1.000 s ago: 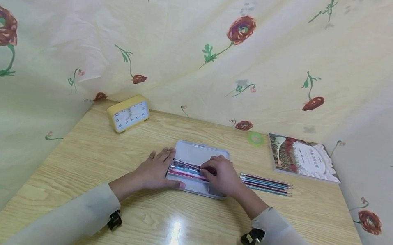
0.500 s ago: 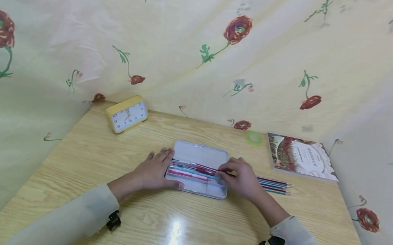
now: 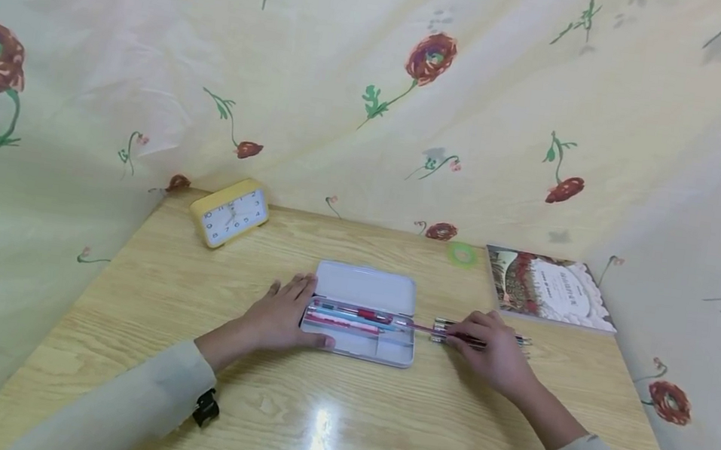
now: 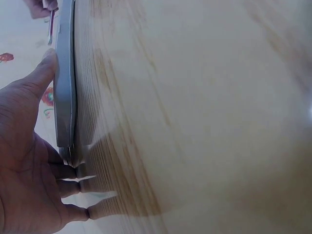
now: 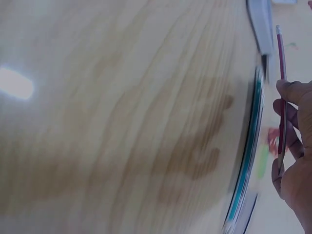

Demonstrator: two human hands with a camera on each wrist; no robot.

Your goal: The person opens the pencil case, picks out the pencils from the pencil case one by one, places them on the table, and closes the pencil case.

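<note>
A white pencil case (image 3: 354, 344) lies with its lid folded back on the table, holding several pens and pencils. My left hand (image 3: 280, 317) rests at the case's left end, thumb on its front rim and fingers spread beside it; the left wrist view shows the thumb touching the grey case edge (image 4: 65, 87). To the right, my right hand (image 3: 491, 349) pinches a dark red pencil (image 5: 282, 63) between thumb and fingers, its end with the metal cap pointing toward the case. Below that hand lies a row of several pencils (image 5: 246, 151), partly hidden by it in the head view.
A yellow alarm clock (image 3: 230, 213) stands at the back left of the wooden table (image 3: 268, 410). Toward the back right lie a green tape ring (image 3: 463, 254) and a book (image 3: 550, 288). Flowered cloth (image 3: 322, 98) hangs behind and at the sides.
My right hand has moved right, drawing the dark red pencil out of the case and over the pencil row. My left hand has stayed at the case.
</note>
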